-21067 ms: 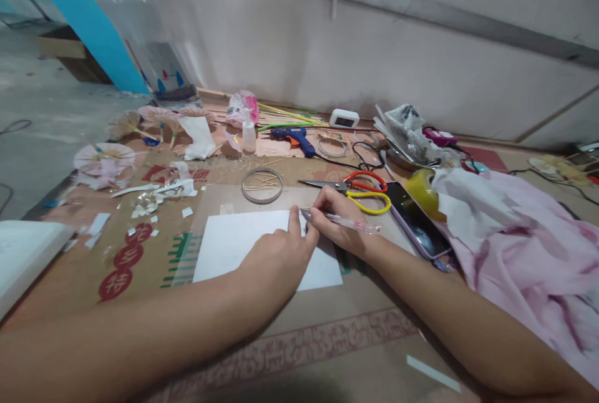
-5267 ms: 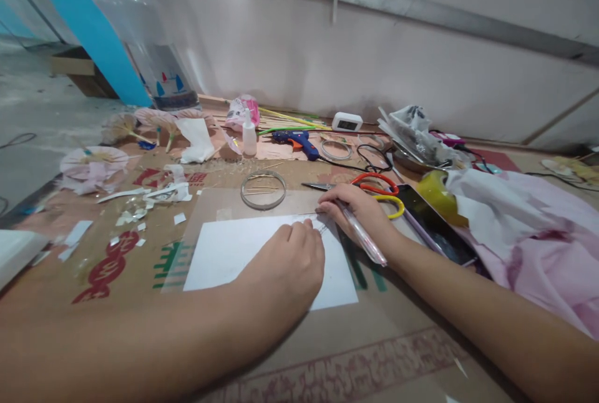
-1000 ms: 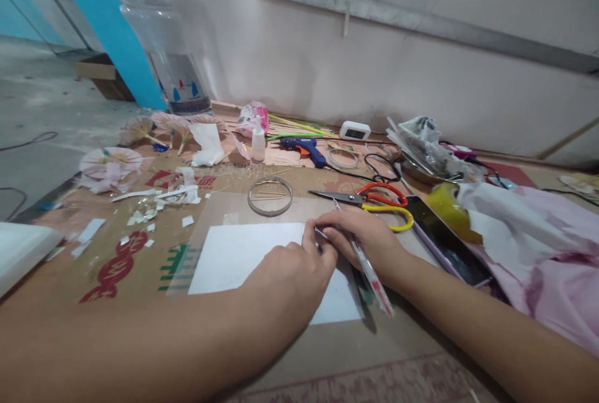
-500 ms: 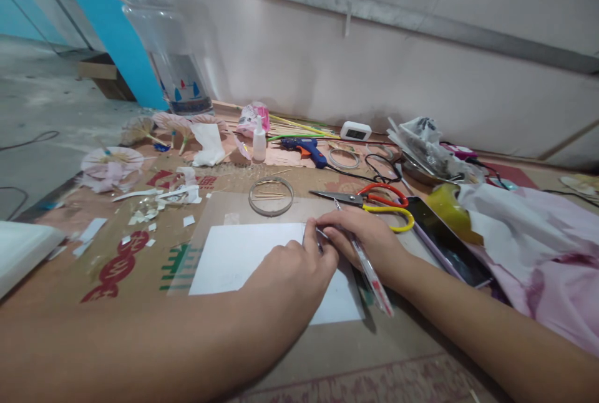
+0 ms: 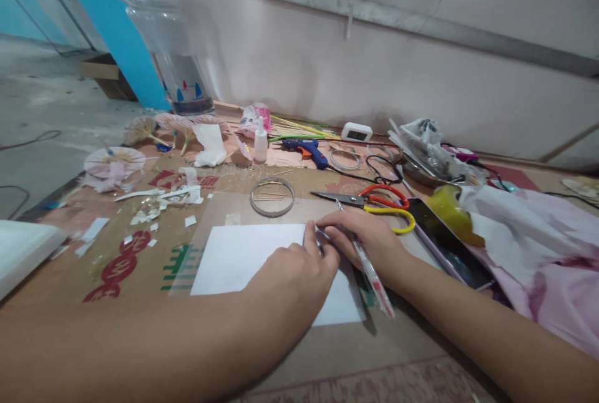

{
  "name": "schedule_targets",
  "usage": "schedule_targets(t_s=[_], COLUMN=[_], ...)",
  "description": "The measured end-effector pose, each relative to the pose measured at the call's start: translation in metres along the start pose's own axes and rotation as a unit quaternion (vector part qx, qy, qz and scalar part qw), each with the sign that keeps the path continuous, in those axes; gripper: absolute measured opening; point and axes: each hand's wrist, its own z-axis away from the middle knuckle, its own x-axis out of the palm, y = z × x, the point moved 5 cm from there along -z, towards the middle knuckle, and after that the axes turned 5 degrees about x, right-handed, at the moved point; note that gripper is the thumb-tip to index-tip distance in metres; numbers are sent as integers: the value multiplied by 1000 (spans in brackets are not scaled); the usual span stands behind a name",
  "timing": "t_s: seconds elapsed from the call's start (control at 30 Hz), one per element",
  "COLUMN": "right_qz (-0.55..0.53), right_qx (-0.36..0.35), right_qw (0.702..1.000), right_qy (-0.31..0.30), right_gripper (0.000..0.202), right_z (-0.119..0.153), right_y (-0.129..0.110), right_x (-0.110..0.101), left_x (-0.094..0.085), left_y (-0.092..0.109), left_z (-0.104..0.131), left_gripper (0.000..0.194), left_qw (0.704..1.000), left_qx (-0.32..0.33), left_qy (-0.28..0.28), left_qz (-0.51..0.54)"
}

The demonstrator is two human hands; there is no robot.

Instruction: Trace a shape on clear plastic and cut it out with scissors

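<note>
- Spreading across the view, the tabletop (image 5: 35,296) bears everything here.
- A printed cardboard sheet (image 5: 145,275) covers much of it.
- A pink and white cloth (image 5: 561,294) lies in folds at the right.
- A clear bottle (image 5: 171,47) stands at the back left.
- The white paper (image 5: 238,252) lies flat before the person, on a clear sheet (image 5: 219,208), with both hands over its right part.
- The left hand (image 5: 290,281) presses there, forefinger stretched out, other fingers folded; whether they grip anything, I cannot tell.
- The right hand (image 5: 369,237) sits just beside it, fingers bent and nearly closed around a pen.
- A phone (image 5: 449,244) lies just right of the scissors.
- The scissors (image 5: 354,199), with red and yellow handles, lie just beyond the right hand.
- The pen (image 5: 372,273) slants across the right hand, reddish end toward the person.
- A grey ring (image 5: 272,213) lies beyond the paper, around several toothpicks (image 5: 270,196).
- Paper scraps (image 5: 189,221) dot the cardboard at the left.
</note>
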Motion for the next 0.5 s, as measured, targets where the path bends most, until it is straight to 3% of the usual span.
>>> schedule_targets(t_s=[0.5], right_qz=[5], right_qx=[4], right_qw=[1000], right_qy=[1], right_gripper=[22], right_z=[1], right_y=[1], right_x=[0], left_x=[1], left_y=[1], left_z=[0], left_gripper=[36], left_qw=[1000], left_qx=[3], left_qy=[28], left_qz=[-4])
